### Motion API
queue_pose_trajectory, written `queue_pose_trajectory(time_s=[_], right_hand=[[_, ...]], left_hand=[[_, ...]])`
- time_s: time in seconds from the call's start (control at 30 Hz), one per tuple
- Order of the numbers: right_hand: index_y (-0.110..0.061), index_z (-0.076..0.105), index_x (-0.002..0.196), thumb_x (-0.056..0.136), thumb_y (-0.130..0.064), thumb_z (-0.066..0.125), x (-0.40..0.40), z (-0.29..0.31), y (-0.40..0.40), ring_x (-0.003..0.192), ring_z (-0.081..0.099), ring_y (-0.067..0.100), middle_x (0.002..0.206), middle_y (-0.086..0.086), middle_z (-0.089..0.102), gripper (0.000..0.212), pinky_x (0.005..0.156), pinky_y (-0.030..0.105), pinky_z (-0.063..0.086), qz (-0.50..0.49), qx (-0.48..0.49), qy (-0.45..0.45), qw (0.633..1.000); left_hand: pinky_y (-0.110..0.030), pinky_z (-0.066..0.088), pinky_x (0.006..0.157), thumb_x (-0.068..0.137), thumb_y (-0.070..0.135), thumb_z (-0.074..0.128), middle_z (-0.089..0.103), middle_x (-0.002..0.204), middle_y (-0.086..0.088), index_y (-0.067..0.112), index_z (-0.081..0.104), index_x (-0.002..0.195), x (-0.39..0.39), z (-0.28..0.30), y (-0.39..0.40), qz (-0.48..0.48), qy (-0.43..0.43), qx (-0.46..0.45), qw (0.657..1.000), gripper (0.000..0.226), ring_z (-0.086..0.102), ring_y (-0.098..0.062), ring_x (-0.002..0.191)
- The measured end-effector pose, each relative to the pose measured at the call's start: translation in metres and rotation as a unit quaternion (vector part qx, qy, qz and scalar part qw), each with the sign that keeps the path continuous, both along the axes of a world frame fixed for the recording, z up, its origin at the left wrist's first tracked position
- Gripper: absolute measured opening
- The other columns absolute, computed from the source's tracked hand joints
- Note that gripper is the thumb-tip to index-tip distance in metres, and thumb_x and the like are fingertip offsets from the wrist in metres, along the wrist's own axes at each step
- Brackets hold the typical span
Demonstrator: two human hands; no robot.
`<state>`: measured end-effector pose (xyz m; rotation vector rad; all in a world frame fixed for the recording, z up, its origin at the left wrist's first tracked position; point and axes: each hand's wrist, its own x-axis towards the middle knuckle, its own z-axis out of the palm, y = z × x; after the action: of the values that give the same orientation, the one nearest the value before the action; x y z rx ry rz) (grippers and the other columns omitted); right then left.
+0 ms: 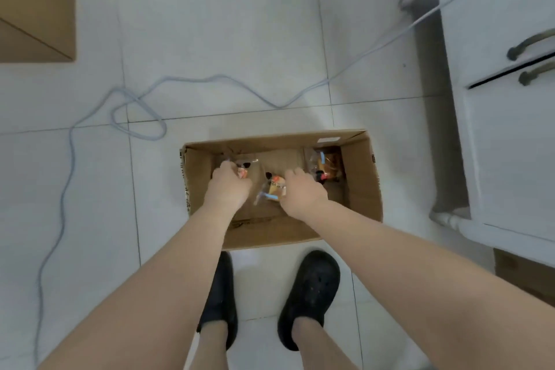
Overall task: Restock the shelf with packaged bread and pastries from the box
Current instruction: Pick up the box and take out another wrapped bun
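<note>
Open cardboard box (360,177) on floor, clear-wrapped pastry packets (326,166) inside.

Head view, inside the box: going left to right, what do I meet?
Left hand gripping a packet, the middle packet under the right hand, then a third packet at the box's right end.
</note>
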<state>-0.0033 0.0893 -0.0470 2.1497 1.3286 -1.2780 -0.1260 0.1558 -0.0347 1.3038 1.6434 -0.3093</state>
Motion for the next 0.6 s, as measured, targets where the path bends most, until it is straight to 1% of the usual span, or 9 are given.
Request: queue_pose_trajectory(time_s=[0.03,0.1,0.2,0.27,0.37,0.43,0.5,0.57,0.6], right_hand=[[-0.010,0.036,0.137,0.092,-0.024,0.056,-0.002,-0.028,0.006,0.124,0.042,0.030,0.137,0.010,0.039,0.051,0.092,0.040,0.043,0.008,0.003,-0.009,1.000],[-0.011,0.033,0.139,0.089,-0.031,0.061,-0.006,-0.074,0.012,0.128,0.040,0.031,0.140,0.011,0.037,0.061,0.095,0.042,0.042,0.018,-0.002,-0.024,1.000],[-0.012,0.027,0.143,0.085,-0.035,0.066,-0.011,-0.132,0.007,0.133,0.034,0.032,0.145,0.011,0.032,0.074,0.103,0.044,0.036,0.052,-0.031,-0.049,0.997],[-0.012,0.021,0.144,0.081,-0.032,0.070,-0.013,-0.163,-0.001,0.136,0.030,0.032,0.146,0.011,0.029,0.082,0.106,0.045,0.031,0.090,-0.043,-0.072,0.992],[-0.012,0.007,0.149,0.078,-0.026,0.071,-0.015,-0.194,-0.012,0.141,0.022,0.033,0.150,0.012,0.026,0.097,0.111,0.048,0.025,0.142,-0.037,-0.093,0.985],[-0.011,0.012,0.148,0.078,-0.029,0.072,-0.010,-0.203,-0.016,0.140,0.026,0.033,0.149,0.013,0.030,0.094,0.111,0.047,0.026,0.137,-0.020,-0.102,0.985],[-0.012,0.027,0.139,0.076,-0.038,0.072,-0.001,-0.205,-0.018,0.130,0.041,0.031,0.139,0.011,0.043,0.081,0.102,0.043,0.037,0.070,0.010,-0.090,0.993],[-0.014,0.032,0.133,0.074,-0.043,0.071,0.009,-0.197,-0.017,0.115,0.053,0.029,0.126,0.009,0.053,0.076,0.088,0.038,0.046,-0.083,0.036,-0.040,0.995],[-0.014,0.032,0.134,0.074,-0.043,0.071,0.013,-0.191,-0.015,0.111,0.056,0.028,0.121,0.008,0.055,0.077,0.084,0.037,0.049,-0.171,0.048,-0.005,0.984]], left_hand=[[-0.035,0.047,0.083,0.088,0.016,0.055,0.050,0.129,-0.012,0.009,0.041,0.136,0.001,-0.029,0.007,-0.004,0.004,0.009,1.000,0.050,0.054,-0.030,0.110],[-0.039,0.045,0.096,0.088,0.020,0.056,0.042,0.137,-0.014,0.009,0.034,0.140,0.001,-0.079,0.014,-0.014,0.022,0.018,1.000,0.058,0.046,-0.033,0.122],[-0.040,0.037,0.103,0.088,0.022,0.057,0.032,0.145,-0.016,0.007,0.022,0.146,0.001,-0.139,0.010,-0.023,0.061,-0.005,0.998,0.069,0.035,-0.034,0.132],[-0.039,0.031,0.108,0.088,0.020,0.058,0.021,0.152,-0.015,0.007,0.011,0.149,-0.001,-0.165,0.003,-0.028,0.092,-0.025,0.995,0.079,0.025,-0.033,0.138],[-0.041,0.021,0.114,0.087,0.021,0.062,0.006,0.158,-0.011,0.011,0.001,0.151,-0.009,-0.190,-0.004,-0.020,0.131,-0.022,0.991,0.089,0.011,-0.032,0.144],[-0.042,0.021,0.115,0.086,0.022,0.064,0.007,0.158,-0.012,0.013,-0.001,0.151,-0.016,-0.200,-0.005,0.027,0.123,-0.008,0.992,0.092,0.011,-0.032,0.144],[-0.043,0.024,0.113,0.087,0.017,0.061,0.019,0.154,-0.014,0.014,0.001,0.151,-0.020,-0.206,-0.006,0.059,0.111,-0.004,0.992,0.088,0.020,-0.034,0.141],[-0.045,0.026,0.112,0.088,0.015,0.060,0.027,0.150,-0.016,0.015,0.007,0.150,-0.022,-0.207,-0.008,0.046,0.108,-0.006,0.993,0.082,0.024,-0.035,0.139],[-0.045,0.026,0.113,0.087,0.016,0.060,0.030,0.149,-0.016,0.016,0.010,0.150,-0.021,-0.206,-0.009,0.028,0.101,-0.001,0.994,0.080,0.025,-0.036,0.138]])
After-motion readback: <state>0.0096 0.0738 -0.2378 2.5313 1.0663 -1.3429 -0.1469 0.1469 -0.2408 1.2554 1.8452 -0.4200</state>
